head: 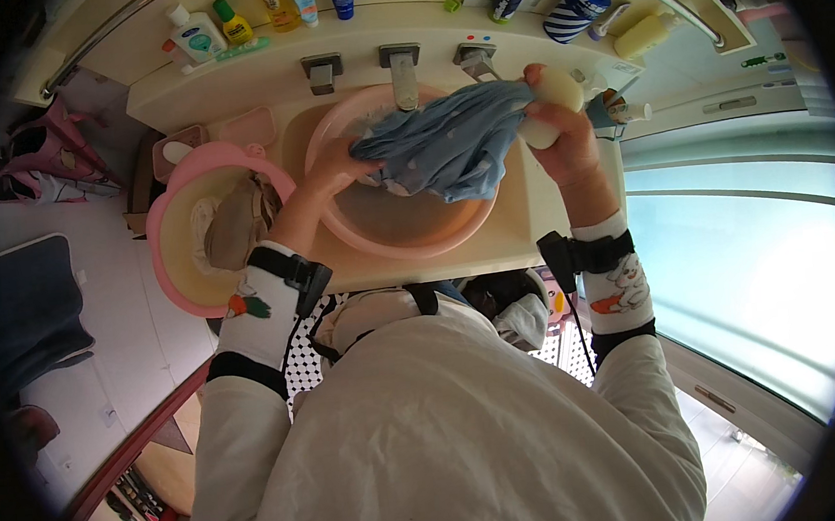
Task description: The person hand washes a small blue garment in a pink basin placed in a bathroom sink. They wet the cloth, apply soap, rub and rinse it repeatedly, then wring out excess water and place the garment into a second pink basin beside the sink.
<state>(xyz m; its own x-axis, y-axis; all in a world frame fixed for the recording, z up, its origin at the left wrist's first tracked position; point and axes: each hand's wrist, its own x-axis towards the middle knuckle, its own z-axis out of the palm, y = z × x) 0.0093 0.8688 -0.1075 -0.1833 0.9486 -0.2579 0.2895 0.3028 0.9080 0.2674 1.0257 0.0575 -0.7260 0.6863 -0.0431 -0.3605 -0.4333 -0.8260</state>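
Note:
A wet light-blue cloth [445,139], probably a garment, is stretched between my hands over a pink plastic basin [417,249]. My left hand [342,165] grips its bunched left end near the basin's left rim. My right hand [565,137], past the basin's right side, pinches the cloth's other end. The same hand holds a pale cream rounded block [559,89], which looks like soap; my fingers partly cover it. Cloudy water [415,221] lies in the basin below, partly hidden by the cloth. A metal faucet [405,83] overhangs the basin's back rim.
Left of the basin, a pink-rimmed tub [172,278] holds brown and white cloths [237,222]. Faucet handles [322,71] flank the spout. Bottles [198,36] and tubes line the back ledge, and a blue cup [602,111] stands at right. The counter's front edge [447,274] meets my body.

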